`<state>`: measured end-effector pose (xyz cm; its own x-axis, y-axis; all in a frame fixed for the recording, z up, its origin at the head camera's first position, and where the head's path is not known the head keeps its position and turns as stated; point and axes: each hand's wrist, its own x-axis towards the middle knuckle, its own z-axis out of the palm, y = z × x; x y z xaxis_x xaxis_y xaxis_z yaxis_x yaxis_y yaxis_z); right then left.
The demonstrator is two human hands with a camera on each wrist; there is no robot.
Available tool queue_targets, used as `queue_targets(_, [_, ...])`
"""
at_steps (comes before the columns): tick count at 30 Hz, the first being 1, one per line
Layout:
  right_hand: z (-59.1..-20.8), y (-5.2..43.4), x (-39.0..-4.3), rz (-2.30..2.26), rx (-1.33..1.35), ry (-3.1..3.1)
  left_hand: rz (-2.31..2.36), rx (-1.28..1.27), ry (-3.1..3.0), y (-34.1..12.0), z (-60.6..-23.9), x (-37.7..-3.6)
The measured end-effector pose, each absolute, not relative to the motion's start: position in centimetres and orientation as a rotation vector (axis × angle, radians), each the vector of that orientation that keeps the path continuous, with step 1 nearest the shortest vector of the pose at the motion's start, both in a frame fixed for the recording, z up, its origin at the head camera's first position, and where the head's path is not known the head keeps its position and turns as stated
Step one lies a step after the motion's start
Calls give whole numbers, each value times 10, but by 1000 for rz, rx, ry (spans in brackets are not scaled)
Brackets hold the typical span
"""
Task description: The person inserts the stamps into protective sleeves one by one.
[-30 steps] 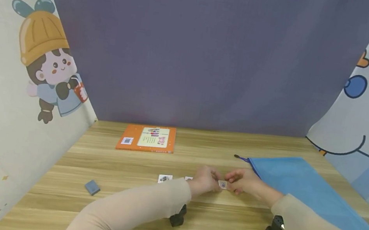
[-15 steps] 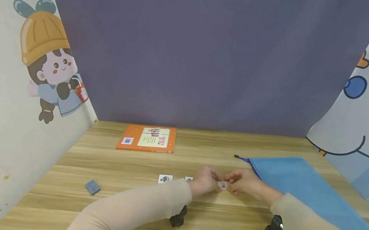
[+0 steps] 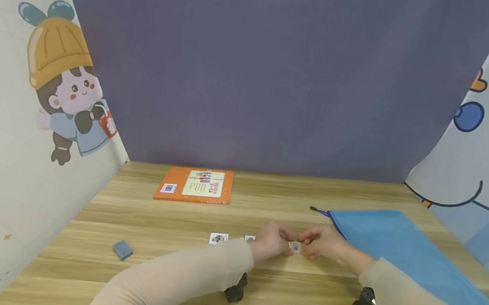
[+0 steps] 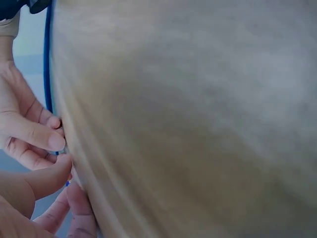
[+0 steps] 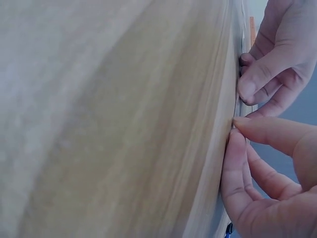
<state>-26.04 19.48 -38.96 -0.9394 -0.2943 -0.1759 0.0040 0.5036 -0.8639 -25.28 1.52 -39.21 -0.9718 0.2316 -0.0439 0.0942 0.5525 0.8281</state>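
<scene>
A small square white card (image 3: 295,246) with a dark printed picture lies between my two hands at the middle of the table. My left hand (image 3: 272,240) pinches its left edge between thumb and fingertips. My right hand (image 3: 325,241) grips the opposite edge, thumb and index fingertip meeting there in the right wrist view. Both hands are low, fingertips right at the tabletop. To the left, a second printed card (image 3: 218,238) lies flat. Another card (image 3: 249,237) shows beside my left wrist, partly hidden by the hand and sleeve.
An orange book (image 3: 195,185) lies at the back left. A small blue-grey block (image 3: 122,249) is at the front left. The blue drawstring bag (image 3: 379,229) spreads across the right side, partly under my right forearm. A dark purple-grey backdrop (image 3: 260,71) closes off the back.
</scene>
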Motion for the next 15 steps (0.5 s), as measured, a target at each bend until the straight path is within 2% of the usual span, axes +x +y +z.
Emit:
queue_targets(8, [-386, 204, -269, -1460, -258, 2397, 1513, 247, 2475, 6, -382, -260])
queue_targets(15, [-354, 210, -275, -1418, -363, 2465, 1647, 275, 2468, -23, -357, -279])
